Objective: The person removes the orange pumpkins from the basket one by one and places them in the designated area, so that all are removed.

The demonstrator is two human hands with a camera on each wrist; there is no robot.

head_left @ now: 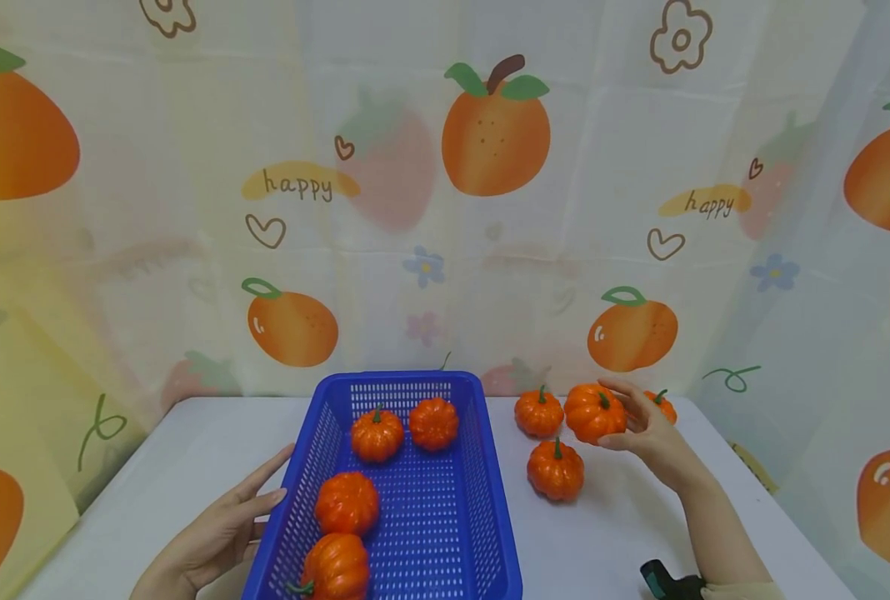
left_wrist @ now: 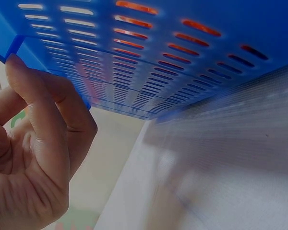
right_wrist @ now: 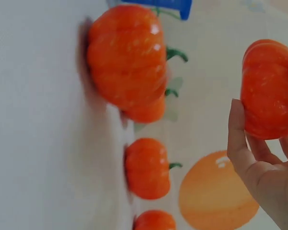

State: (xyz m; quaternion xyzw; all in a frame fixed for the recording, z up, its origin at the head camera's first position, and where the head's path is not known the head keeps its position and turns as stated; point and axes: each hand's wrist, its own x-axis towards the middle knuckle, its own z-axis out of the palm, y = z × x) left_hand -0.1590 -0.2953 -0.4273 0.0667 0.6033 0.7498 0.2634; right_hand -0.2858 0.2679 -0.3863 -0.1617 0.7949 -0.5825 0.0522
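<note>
My right hand (head_left: 651, 429) holds a small orange toy pumpkin (head_left: 593, 414) with a green stem, its fingers and thumb around the sides. In the right wrist view this pumpkin (right_wrist: 269, 91) is raised off the white table. Beside the left wall of a blue plastic basket (head_left: 501, 517), my left hand (head_left: 216, 529) touches the rim with loosely extended fingers. Its fingertips meet the underside of the rim in the left wrist view, where the slotted wall (left_wrist: 134, 62) fills the top. Several pumpkins lie in the basket, among them one (head_left: 347, 503) along the left side.
Right of the basket, more pumpkins stand on the white table (head_left: 595, 533): one at the front (head_left: 556, 471), one behind it (head_left: 539, 412), and another pumpkin (head_left: 664, 407) partly behind my right hand. A fruit-print curtain (head_left: 490, 317) hangs behind the table. A dark object (head_left: 668, 581) shows near my right forearm.
</note>
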